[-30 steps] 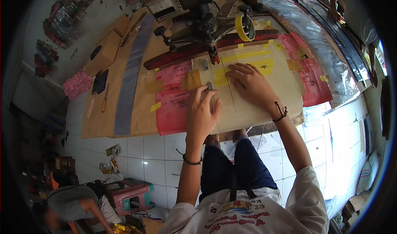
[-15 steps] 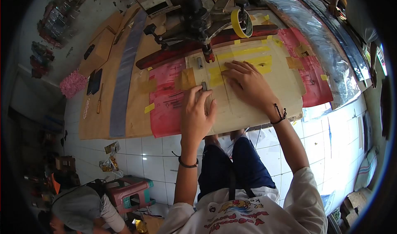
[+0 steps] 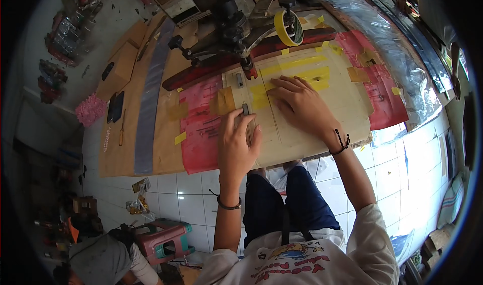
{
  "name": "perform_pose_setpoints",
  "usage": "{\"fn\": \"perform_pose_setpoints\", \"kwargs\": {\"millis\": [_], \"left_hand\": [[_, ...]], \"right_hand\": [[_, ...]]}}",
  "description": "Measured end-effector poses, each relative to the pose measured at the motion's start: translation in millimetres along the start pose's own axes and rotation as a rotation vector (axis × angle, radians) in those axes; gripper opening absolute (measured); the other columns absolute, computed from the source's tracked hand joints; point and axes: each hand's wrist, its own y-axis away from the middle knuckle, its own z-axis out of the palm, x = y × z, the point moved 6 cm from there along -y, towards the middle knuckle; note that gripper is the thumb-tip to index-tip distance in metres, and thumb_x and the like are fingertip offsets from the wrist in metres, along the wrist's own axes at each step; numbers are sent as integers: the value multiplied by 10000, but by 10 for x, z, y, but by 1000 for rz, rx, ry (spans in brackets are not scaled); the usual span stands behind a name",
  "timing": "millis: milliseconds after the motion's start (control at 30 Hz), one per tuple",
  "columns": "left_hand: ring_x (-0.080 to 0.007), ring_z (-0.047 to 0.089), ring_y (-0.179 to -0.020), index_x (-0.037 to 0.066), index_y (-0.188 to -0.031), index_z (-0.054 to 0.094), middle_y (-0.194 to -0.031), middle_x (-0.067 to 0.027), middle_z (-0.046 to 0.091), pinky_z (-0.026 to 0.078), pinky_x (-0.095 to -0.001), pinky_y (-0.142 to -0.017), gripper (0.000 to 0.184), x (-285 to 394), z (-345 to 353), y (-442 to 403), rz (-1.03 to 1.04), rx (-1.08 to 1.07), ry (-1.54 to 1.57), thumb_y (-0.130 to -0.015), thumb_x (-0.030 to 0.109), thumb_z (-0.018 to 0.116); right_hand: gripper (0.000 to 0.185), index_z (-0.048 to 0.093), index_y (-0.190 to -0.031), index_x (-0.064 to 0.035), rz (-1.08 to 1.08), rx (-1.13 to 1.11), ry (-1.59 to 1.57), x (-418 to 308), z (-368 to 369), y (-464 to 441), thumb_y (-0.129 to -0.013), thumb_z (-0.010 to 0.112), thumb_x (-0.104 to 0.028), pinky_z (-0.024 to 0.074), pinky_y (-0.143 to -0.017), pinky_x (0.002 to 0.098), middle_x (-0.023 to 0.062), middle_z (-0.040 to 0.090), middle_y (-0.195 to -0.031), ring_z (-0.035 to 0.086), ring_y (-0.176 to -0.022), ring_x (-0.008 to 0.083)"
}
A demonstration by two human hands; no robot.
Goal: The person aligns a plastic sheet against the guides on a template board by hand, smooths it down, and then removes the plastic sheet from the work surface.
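Observation:
My left hand (image 3: 238,143) rests at the left edge of a cream sheet (image 3: 322,134), thumb apart from the fingers. Its fingertips touch or lie right beside a small grey block (image 3: 245,109); I cannot tell which. A second grey block (image 3: 239,80) lies farther up on the same edge. My right hand (image 3: 304,106) lies flat on the sheet with its fingers extended, partly over strips of yellow tape (image 3: 318,77). Fine lines run down the sheet between my hands. Red film (image 3: 198,129) shows beneath the sheet on the left.
Above the sheet stands a black clamp-like machine (image 3: 231,28) with a red bar (image 3: 186,76) and a tape roll (image 3: 288,29). A screwdriver (image 3: 122,128) and a dark phone (image 3: 117,107) lie left. A person (image 3: 103,257) sits low near a stool (image 3: 163,240).
The whole view has shifted slightly. Both hands keep nearly the same places on the sheet, and the blocks have not visibly moved.

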Motion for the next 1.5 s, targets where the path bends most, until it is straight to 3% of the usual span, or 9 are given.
{"fn": "perform_pose_setpoints", "kwargs": {"millis": [900, 1100, 1300, 1500], "left_hand": [[-368, 611, -1155, 46, -1147, 705, -1255, -152, 590, 516, -487, -980, 268, -7, 6, -2, 53, 66, 6, -926, 187, 761], [-376, 612, -1154, 55, -1148, 700, -1252, -159, 591, 518, -489, -974, 268, -14, 18, 4, 85, 61, -18, -933, 203, 757], [-389, 616, -1169, 61, -1170, 705, -1268, -164, 608, 509, -488, -997, 280, -7, 7, 22, 84, 64, 4, -940, 214, 752], [-399, 620, -1204, 67, -1251, 706, -1302, -161, 624, 496, -478, -1039, 345, -53, -1, 22, 50, 59, 67, -957, 245, 741]], "right_hand": [[286, 739, -1237, -60, 8, -11, -39, -69, -72, -19, -977, 680, -162, 401, -1204, 488, 176, 666, -1419, 561, -1389, 368], [368, 702, -1326, -65, 11, 11, -62, -39, -156, -204, -991, 678, -218, 382, -1223, 496, 187, 637, -1461, 553, -1401, 371], [515, 617, -1469, -75, -3, -101, 76, -10, 45, -71, -1044, 608, -366, 299, -1287, 505, 165, 549, -1577, 458, -1503, 352], [523, 578, -1516, -92, 86, -125, 132, 27, 50, -28, -1084, 516, -380, 248, -1304, 538, 163, 507, -1616, 397, -1547, 357]]}}
